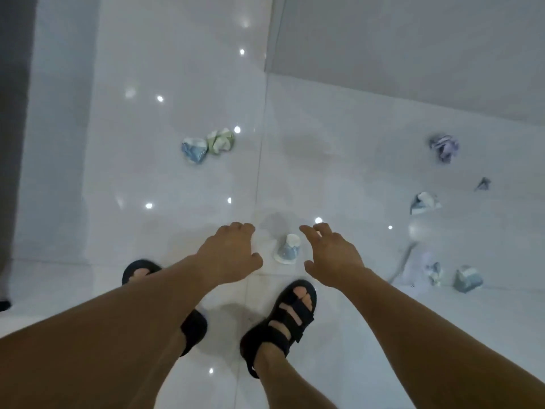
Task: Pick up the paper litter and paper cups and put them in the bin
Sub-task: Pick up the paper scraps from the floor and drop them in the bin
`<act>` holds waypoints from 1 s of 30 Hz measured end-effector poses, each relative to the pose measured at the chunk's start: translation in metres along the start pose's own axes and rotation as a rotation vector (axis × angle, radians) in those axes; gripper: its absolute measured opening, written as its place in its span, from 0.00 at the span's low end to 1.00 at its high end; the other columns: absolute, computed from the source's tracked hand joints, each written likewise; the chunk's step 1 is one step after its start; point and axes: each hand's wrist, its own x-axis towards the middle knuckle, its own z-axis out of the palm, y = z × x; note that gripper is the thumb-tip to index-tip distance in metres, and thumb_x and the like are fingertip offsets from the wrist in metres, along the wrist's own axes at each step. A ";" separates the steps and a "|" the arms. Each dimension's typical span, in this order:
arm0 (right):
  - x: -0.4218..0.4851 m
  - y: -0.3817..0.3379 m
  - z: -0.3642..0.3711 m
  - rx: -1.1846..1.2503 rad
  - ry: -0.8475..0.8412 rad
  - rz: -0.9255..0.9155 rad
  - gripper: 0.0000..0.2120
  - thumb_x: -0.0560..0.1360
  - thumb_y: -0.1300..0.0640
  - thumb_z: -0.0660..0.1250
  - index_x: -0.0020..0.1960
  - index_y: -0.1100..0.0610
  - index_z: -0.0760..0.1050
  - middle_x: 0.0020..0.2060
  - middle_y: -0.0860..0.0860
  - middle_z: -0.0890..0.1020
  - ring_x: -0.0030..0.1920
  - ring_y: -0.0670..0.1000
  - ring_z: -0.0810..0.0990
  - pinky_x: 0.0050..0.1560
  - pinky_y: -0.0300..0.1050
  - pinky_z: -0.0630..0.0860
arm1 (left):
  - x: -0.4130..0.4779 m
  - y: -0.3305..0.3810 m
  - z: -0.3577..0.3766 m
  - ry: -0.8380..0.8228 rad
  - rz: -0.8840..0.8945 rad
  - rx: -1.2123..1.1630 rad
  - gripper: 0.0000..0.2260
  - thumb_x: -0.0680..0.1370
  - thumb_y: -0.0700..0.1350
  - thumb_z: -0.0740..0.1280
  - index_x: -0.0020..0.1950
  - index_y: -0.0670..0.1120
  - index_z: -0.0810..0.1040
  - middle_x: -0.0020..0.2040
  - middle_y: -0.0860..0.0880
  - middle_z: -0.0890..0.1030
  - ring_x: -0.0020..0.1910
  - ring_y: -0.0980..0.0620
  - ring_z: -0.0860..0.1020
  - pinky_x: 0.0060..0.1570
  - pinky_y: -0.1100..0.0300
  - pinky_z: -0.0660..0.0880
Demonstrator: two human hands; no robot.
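the paper cup [287,249] sits on the floor [177,69] at 12 o'clock of the right sandal [283,317], left hand [233,252] at its 9 and right hand [333,255] at its 3, fingers loosely apart, empty; likely light and crushable, so grip its wall gently.

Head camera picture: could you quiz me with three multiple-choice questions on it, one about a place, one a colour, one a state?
1. Where is the paper cup? A) on the floor between the left hand and right hand B) inside a bin C) on a chair
2. What colour are the sandals? A) red B) black C) yellow
3. What do the hands hold? A) a cup each B) nothing C) one crumpled paper
Answers: 1 A, it sits on the floor between them; 2 B, the straps look black; 3 B, both hands are empty.
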 end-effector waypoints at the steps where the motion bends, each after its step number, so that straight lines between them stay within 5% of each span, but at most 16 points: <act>1: 0.023 0.002 0.019 -0.040 -0.005 -0.028 0.36 0.76 0.52 0.67 0.78 0.46 0.51 0.74 0.51 0.58 0.62 0.56 0.72 0.51 0.47 0.76 | 0.019 -0.010 0.016 -0.003 -0.003 -0.020 0.29 0.77 0.54 0.62 0.76 0.47 0.58 0.72 0.47 0.64 0.70 0.47 0.64 0.64 0.53 0.65; 5: 0.095 0.011 0.085 -0.212 -0.003 -0.148 0.34 0.74 0.60 0.66 0.76 0.48 0.57 0.74 0.53 0.58 0.60 0.56 0.72 0.49 0.46 0.75 | 0.078 -0.045 0.064 -0.005 0.001 -0.072 0.30 0.76 0.55 0.63 0.75 0.48 0.60 0.72 0.48 0.65 0.69 0.47 0.65 0.63 0.53 0.66; 9: 0.119 0.014 0.106 -0.282 0.052 -0.160 0.21 0.75 0.59 0.64 0.67 0.50 0.68 0.64 0.52 0.68 0.53 0.53 0.74 0.46 0.45 0.76 | 0.098 -0.068 0.084 0.004 -0.008 -0.116 0.30 0.75 0.57 0.63 0.74 0.48 0.61 0.70 0.48 0.67 0.68 0.47 0.65 0.62 0.53 0.66; 13: 0.098 -0.018 0.074 -0.124 0.109 -0.169 0.21 0.73 0.52 0.67 0.65 0.52 0.72 0.57 0.50 0.75 0.51 0.53 0.77 0.40 0.44 0.73 | 0.073 -0.070 0.070 0.013 0.010 -0.183 0.33 0.74 0.57 0.66 0.75 0.48 0.58 0.71 0.48 0.66 0.68 0.48 0.65 0.62 0.53 0.67; 18: 0.044 -0.096 -0.016 0.073 0.259 -0.419 0.21 0.61 0.56 0.78 0.53 0.58 0.80 0.45 0.52 0.80 0.37 0.53 0.80 0.27 0.43 0.75 | 0.007 -0.067 0.008 0.151 0.064 -0.322 0.28 0.75 0.54 0.66 0.73 0.50 0.62 0.67 0.51 0.71 0.61 0.51 0.71 0.55 0.60 0.68; 21: 0.024 -0.139 -0.072 0.084 0.301 -0.496 0.21 0.64 0.55 0.77 0.55 0.58 0.80 0.47 0.52 0.80 0.39 0.52 0.81 0.30 0.44 0.78 | -0.035 -0.080 -0.037 0.219 0.078 -0.396 0.19 0.75 0.53 0.65 0.65 0.53 0.68 0.58 0.54 0.76 0.48 0.56 0.74 0.44 0.64 0.67; 25: 0.019 -0.193 -0.128 0.080 0.249 -0.588 0.20 0.68 0.54 0.74 0.59 0.56 0.79 0.50 0.51 0.79 0.42 0.52 0.80 0.35 0.47 0.79 | -0.076 -0.102 -0.082 0.362 0.070 -0.473 0.21 0.75 0.53 0.65 0.68 0.54 0.67 0.56 0.56 0.76 0.49 0.56 0.76 0.45 0.66 0.69; 30: 0.073 -0.224 -0.153 -0.203 0.082 -0.572 0.32 0.73 0.45 0.68 0.74 0.50 0.63 0.68 0.49 0.69 0.64 0.52 0.70 0.56 0.47 0.73 | -0.078 -0.150 -0.107 0.406 -0.115 -0.420 0.18 0.76 0.51 0.63 0.66 0.50 0.68 0.57 0.50 0.76 0.50 0.50 0.77 0.50 0.57 0.74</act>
